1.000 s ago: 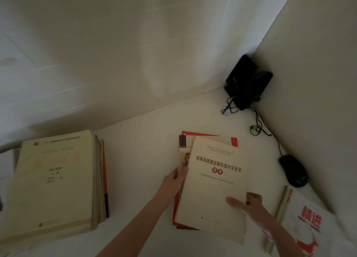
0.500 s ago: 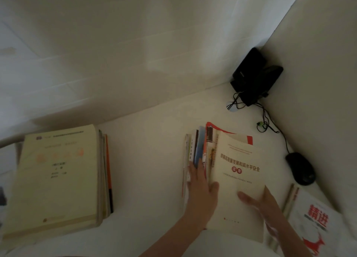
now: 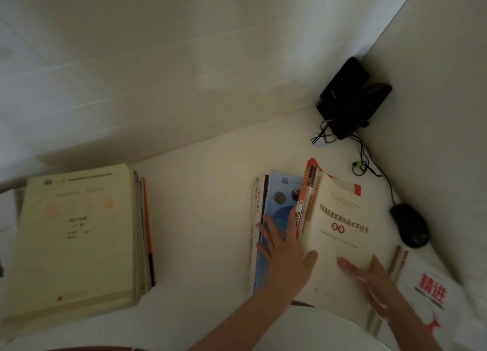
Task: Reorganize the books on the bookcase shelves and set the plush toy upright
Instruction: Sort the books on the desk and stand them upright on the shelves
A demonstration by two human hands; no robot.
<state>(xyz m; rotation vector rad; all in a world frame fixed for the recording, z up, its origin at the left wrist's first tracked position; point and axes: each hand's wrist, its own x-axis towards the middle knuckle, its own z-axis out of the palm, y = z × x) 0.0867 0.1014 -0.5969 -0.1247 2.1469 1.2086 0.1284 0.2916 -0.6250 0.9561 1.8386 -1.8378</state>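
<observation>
1. Surface (image 3: 210,192): a white, smooth, matt shelf board in dim light. It meets a pale back wall (image 3: 184,73) and a pale side wall (image 3: 434,113) at the far right corner.
2. Yellow stack (image 3: 76,232): thick paperbacks lying flat at the left edge. The top cover is pale yellow with faded orange print, and an orange-and-black spine shows along its right side.
3. Book group, centre-right near the front edge: thin volumes fanned and leaning to the right.
   - Blue book (image 3: 279,192), glossy, with round emblems.
   - Cream book (image 3: 340,218), a soft cover with a red title, foremost and tilted.
   - Red-edged cover (image 3: 357,188), showing behind it.
4. Left hand (image 3: 287,255): fingers straight and spread wide, pressing flat on the blue book, with the thumb against the cream book's left edge.
5. Right hand (image 3: 376,284): holds the cream book at its lower right, thumb laid across the cover. The fingers behind are hidden.
6. White book (image 3: 432,292): lies flat at the front right corner and bears bold red characters, blurred.
7. Mouse (image 3: 409,225): black and rounded, beside the side wall.
8. Speakers (image 3: 353,97): two black boxes leaning in the far right corner.
9. Cables (image 3: 369,163): thin and black, trailing from the speakers towards the mouse.
</observation>
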